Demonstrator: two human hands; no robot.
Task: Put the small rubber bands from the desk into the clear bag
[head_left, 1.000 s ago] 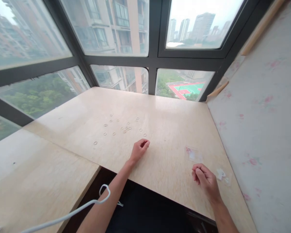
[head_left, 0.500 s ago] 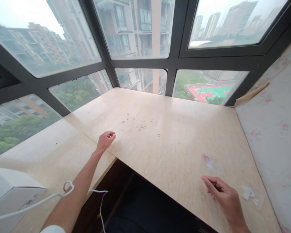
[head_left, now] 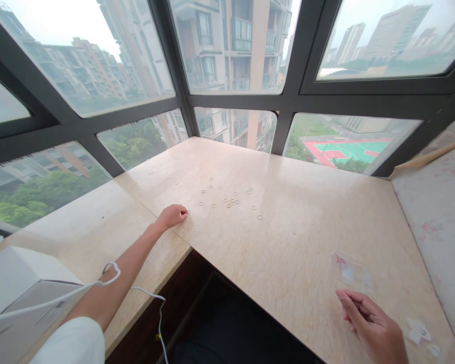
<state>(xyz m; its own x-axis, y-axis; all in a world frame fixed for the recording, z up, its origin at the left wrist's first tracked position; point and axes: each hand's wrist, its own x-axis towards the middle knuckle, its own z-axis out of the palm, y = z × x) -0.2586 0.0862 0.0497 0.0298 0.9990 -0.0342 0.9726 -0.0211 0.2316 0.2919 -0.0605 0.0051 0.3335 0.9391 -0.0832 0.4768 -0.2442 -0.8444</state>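
Several small metal rings (head_left: 231,201) lie scattered on the pale wooden table (head_left: 288,237). My left hand (head_left: 172,216) reaches out at the left of the scatter, fingers pinched on one ring at its fingertips. Low on the right, my right hand (head_left: 373,326) rests on the table near its front edge, fingers loosely stretched and holding nothing. A small clear plastic bag (head_left: 351,273) lies just beyond the right hand, and another clear packet (head_left: 419,333) to its right.
Large windows with dark frames (head_left: 284,101) surround the table's far sides. A white box (head_left: 18,298) and a white cable (head_left: 109,278) sit at the lower left. A pale flowered surface (head_left: 440,217) borders the table on the right.
The view has swung left. My left hand moved from the near side of the rings to the leftmost ring and closed on it. My right hand uncurled and lies flatter.
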